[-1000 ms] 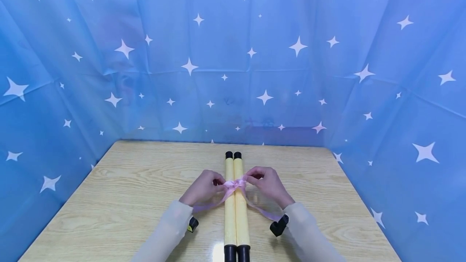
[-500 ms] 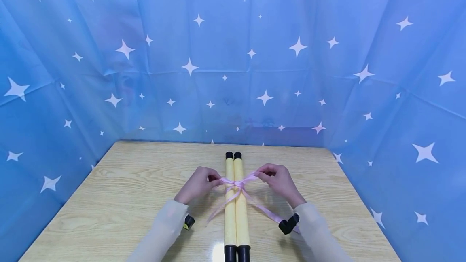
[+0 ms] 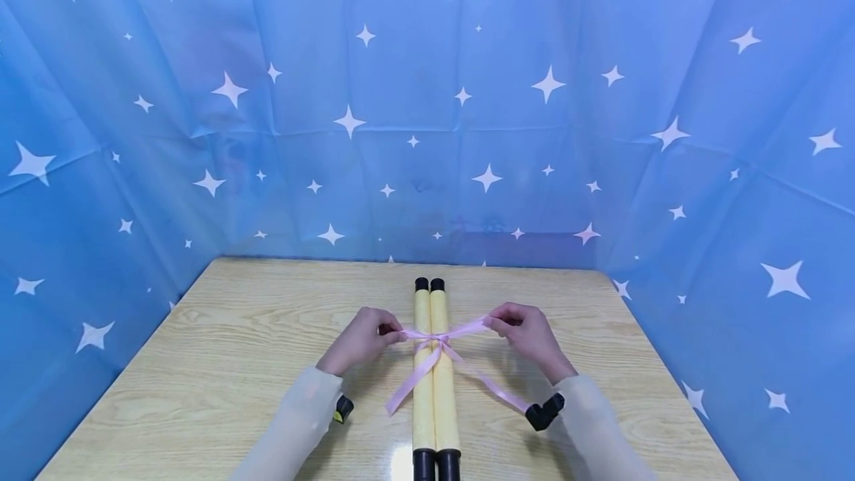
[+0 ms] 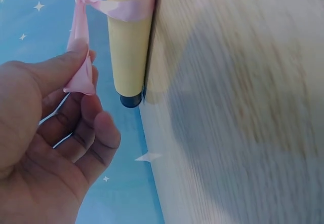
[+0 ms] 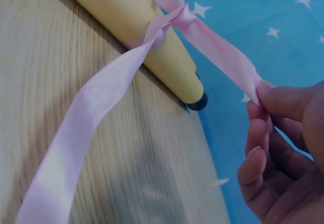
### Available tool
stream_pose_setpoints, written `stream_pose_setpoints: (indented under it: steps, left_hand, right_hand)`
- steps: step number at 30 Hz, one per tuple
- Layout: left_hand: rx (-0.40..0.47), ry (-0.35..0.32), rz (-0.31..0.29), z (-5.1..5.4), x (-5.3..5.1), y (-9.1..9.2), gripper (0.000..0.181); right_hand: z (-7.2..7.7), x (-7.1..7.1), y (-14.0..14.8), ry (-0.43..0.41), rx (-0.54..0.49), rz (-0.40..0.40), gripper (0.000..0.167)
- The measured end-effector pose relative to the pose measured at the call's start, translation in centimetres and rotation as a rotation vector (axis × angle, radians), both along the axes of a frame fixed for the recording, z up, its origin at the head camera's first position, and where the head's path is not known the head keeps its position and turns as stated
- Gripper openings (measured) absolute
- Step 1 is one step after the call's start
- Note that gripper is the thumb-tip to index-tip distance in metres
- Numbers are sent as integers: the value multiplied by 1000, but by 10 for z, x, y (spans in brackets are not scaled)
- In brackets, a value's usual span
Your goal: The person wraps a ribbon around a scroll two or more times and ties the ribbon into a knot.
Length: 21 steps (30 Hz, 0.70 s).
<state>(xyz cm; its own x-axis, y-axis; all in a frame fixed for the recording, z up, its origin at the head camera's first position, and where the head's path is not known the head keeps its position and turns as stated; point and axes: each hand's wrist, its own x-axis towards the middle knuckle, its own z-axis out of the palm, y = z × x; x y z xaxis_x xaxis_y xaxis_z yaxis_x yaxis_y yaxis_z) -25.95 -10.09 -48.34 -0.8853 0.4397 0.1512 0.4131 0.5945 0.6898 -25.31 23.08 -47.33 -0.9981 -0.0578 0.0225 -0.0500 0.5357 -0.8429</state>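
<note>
Two pale yellow scrolls (image 3: 423, 399) with black end knobs lie side by side, lengthwise, on the wooden table. A pink ribbon (image 3: 439, 338) wraps round both and is knotted on top. My left hand (image 3: 361, 338) pinches a folded loop of the ribbon (image 4: 80, 77) between thumb and fingers, left of the knot. On the other side, my right hand (image 3: 531, 334) pinches another ribbon length (image 5: 223, 57), drawn taut from the knot. Two loose tails hang nearer me, one slanting left over the left scroll, the other running right toward the right wrist.
The wooden table (image 3: 267, 362) reaches back to a blue curtain (image 3: 401, 95) with white stars, which also hangs at both sides. A black device (image 3: 544, 412) sits at my right wrist and another (image 3: 344, 408) at my left.
Both hands have drawn apart from the knot, the right one farther to the right. The ribbon loops have lengthened and tightened. The left tail has come into view across the scroll.
</note>
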Motion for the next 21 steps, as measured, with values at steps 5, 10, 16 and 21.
stream_pose_setpoints:
  steps: [5, 10, 16, 21]
  left_hand:
    - [-27, -3, -4, -2, 0, -4, 16]
    - [-40, -9, 6, -6, -2, -7, 16]
    - [-29, -6, -6, -12, -6, -10, 15]
    - [-33, 11, -13, -15, -7, -11, 15]
  right_hand:
    - [-4, -2, 6, -3, 16, -4, 14]
    - [-7, -2, 12, 6, 40, -17, 14]
    - [-15, -2, 21, 13, 73, -31, 14]
    - [-22, -1, 25, -23, 36, -37, 14]
